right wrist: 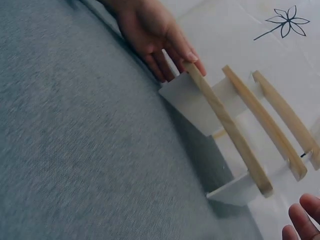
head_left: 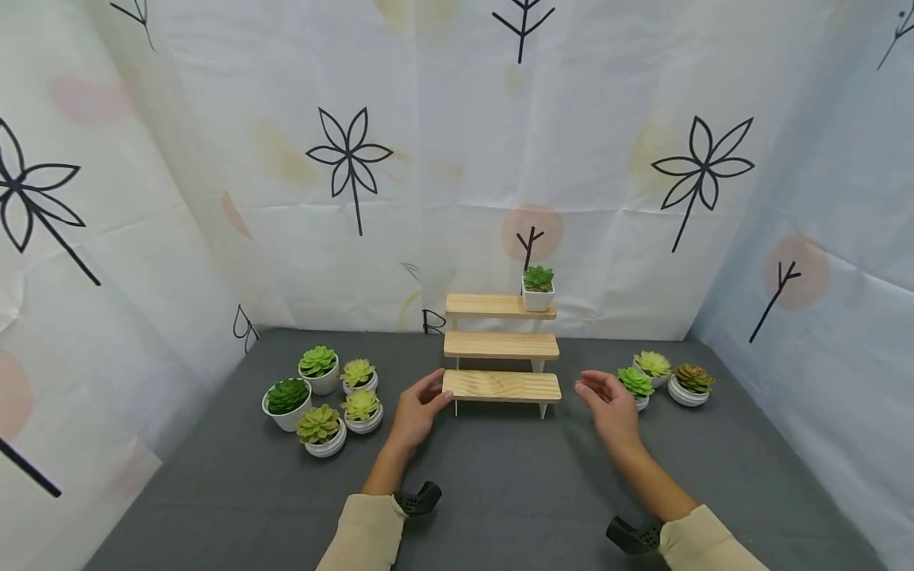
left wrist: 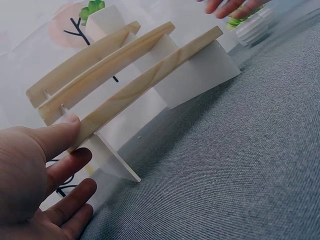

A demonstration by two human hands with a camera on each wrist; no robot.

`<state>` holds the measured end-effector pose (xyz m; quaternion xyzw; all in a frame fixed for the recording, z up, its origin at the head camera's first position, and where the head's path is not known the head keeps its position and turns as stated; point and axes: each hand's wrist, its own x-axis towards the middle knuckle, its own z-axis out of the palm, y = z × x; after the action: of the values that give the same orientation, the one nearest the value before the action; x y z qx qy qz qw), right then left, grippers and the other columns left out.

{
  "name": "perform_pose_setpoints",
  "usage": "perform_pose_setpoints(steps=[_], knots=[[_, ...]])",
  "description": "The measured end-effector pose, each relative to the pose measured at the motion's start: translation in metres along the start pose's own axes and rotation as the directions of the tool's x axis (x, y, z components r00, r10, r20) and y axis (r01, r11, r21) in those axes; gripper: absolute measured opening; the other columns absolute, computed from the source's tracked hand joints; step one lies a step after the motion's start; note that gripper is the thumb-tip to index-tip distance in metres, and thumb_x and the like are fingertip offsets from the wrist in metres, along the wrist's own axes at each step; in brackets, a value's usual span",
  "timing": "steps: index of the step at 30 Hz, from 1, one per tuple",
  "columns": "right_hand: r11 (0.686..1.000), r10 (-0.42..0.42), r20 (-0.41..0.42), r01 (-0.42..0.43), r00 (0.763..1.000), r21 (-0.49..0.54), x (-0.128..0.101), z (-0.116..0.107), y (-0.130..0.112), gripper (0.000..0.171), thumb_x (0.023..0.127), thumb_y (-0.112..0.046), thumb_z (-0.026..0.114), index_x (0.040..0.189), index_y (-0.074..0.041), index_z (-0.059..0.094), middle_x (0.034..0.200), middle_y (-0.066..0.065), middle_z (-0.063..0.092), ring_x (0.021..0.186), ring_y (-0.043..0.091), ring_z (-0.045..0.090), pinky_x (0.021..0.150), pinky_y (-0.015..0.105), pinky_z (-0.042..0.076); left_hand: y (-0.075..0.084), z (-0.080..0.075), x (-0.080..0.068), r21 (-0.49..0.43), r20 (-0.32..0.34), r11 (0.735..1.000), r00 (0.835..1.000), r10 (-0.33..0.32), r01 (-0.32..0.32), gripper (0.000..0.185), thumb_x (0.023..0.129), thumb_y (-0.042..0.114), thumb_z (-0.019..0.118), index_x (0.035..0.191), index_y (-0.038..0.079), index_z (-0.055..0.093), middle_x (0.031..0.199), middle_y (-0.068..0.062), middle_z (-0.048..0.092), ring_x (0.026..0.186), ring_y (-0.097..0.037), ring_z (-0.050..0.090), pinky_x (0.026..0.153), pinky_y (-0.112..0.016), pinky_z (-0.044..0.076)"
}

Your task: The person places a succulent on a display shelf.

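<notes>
At the left end of the lowest step, the left hand's [head_left: 416, 412] thumb and fingertips [left wrist: 62, 131] rest against the plank's edge, fingers nearly straight rather than wrapped round it, which looks like steadying or nudging the wooden stand [head_left: 501, 349] more than lifting it. The right hand [head_left: 608, 408] hovers just off the opposite end, fingers loosely extended and holding nothing, apart from the wood. The stand sits mid-cloth on the grey tabletop [head_left: 500, 492], near the backdrop, its three steps rising away from the person. One square white pot [head_left: 538, 289] occupies the top step's right end. Five round potted succulents [head_left: 324, 392] cluster to the left; three more [head_left: 664, 374] sit at the right, near the right hand.
</notes>
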<state>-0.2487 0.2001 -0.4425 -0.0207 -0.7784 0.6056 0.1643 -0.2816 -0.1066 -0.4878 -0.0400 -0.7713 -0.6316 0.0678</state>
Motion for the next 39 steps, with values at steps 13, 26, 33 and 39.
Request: perform_pose_setpoints(steps=[13, 26, 33, 39], knots=[[0.918, -0.196, -0.024, 0.175, 0.98, -0.355, -0.01, -0.035, 0.023, 0.015, 0.09, -0.008, 0.069, 0.102, 0.001, 0.07, 0.09, 0.011, 0.07, 0.073, 0.002, 0.059, 0.062, 0.018, 0.044, 0.003, 0.0, -0.002, 0.012, -0.012, 1.0, 1.0, 0.004, -0.004, 0.046, 0.091, 0.019, 0.071, 0.135, 0.013, 0.06, 0.111, -0.009, 0.068, 0.101, -0.023, 0.061, 0.082, -0.036, 0.048], [0.738, -0.527, -0.102, 0.394, 0.844, -0.547, -0.006, -0.061, 0.027, 0.011, 0.079, 0.004, 0.075, 0.089, 0.002, 0.07, 0.078, 0.01, 0.069, 0.068, 0.022, 0.062, 0.065, 0.013, 0.039, -0.001, -0.001, -0.002, 0.003, 0.006, 0.999, 0.999, 0.036, -0.036, 0.047, 0.091, 0.021, 0.071, 0.136, 0.011, 0.059, 0.113, -0.012, 0.068, 0.103, -0.026, 0.061, 0.082, -0.038, 0.049], [0.746, -0.538, -0.164, 0.377, 0.827, -0.55, -0.003, -0.072, 0.031, 0.014, 0.081, 0.004, 0.073, 0.094, 0.005, 0.068, 0.084, 0.017, 0.068, 0.077, 0.032, 0.06, 0.071, 0.028, 0.039, 0.0, 0.0, -0.002, -0.006, 0.001, 1.0, 1.0, 0.022, -0.022, 0.047, 0.091, 0.02, 0.071, 0.135, 0.013, 0.06, 0.113, -0.011, 0.068, 0.103, -0.025, 0.061, 0.084, -0.038, 0.048], [0.769, -0.529, -0.217, 0.356, 0.82, -0.53, 0.0, -0.079, 0.038, 0.031, 0.078, 0.003, 0.077, 0.106, 0.008, 0.065, 0.098, 0.024, 0.065, 0.091, 0.037, 0.058, 0.077, 0.03, 0.036, -0.001, 0.001, -0.001, -0.003, -0.003, 1.0, 1.0, 0.023, -0.023, 0.046, 0.091, 0.019, 0.071, 0.135, 0.012, 0.06, 0.112, -0.011, 0.068, 0.102, -0.024, 0.061, 0.082, -0.036, 0.048]])
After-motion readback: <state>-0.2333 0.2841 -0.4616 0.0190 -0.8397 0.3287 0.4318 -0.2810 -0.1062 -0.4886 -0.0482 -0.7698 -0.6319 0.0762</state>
